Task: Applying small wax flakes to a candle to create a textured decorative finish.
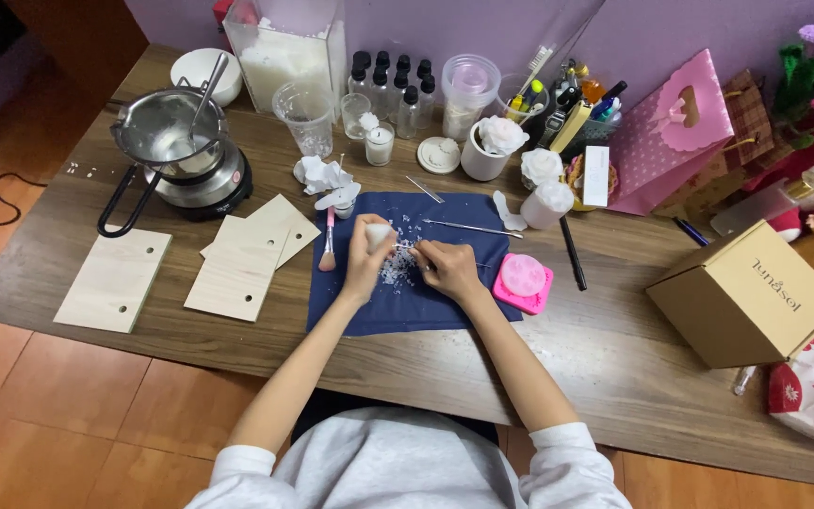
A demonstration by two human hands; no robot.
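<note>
Mid-trim: left hand [366,256] grips a white wax piece [379,233] over the blue cloth [445,306], right hand [447,268] pinches a thin tool [405,248] against it. Next calls for gentle scraping, I'd guess.

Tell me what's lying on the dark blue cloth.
On the blue cloth: white wax shavings, a thin metal tool, part of the pink mould. The left hand and right hand cover whatever lies beneath them.

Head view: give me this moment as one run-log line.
left hand: holds white wax piece | right hand: thin metal tool at piece | under: blue cloth, white shavings
</note>
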